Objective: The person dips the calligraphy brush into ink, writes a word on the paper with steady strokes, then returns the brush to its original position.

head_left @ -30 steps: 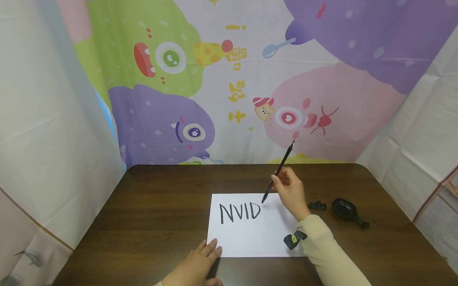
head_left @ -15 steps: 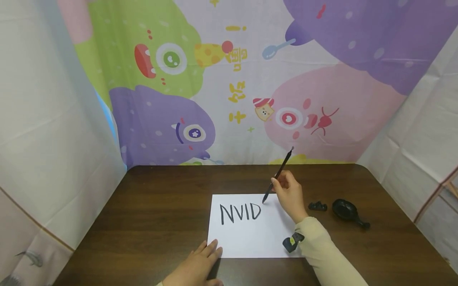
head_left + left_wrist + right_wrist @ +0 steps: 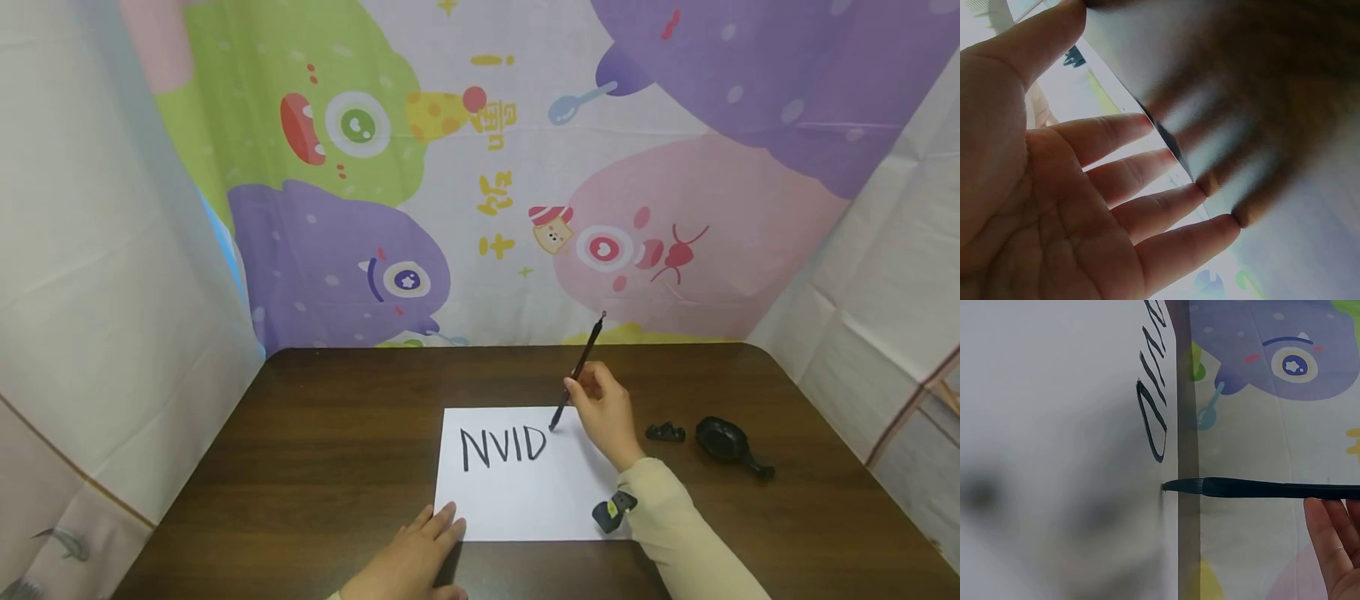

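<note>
1. Head view. The right hand [image 3: 606,408] pinches the black writing brush [image 3: 581,360] partway up its handle. Brush tip low, at the top of the white paper [image 3: 532,508], just right of the lettering NVID [image 3: 502,446].
2. My judgement on the stroke: hold the brush steep, move from the forearm, press evenly. I'd match the D's top line and leave a gap like the others.
3. The left hand [image 3: 408,554] rests at the sheet's lower-left corner, fingers straight, gripping nothing. Useful anchor; light downward pressure, no sideways push.
4. Right of the paper, on the desk [image 3: 322,450]: a small black brush rest [image 3: 665,432], then a spoon-shaped black dish [image 3: 722,438]. Dish contents unclear to me.
5. Left wrist view. Fingers slightly spread, tips down; dark blur beyond. How hard they press, I can't tell.
6. Right wrist view. Slender dark handle, bristles [image 3: 1185,485] drawn to a fine point beside the D, near the paper's edge. Contact uncertain. Inked strokes vary thick to thin.
</note>
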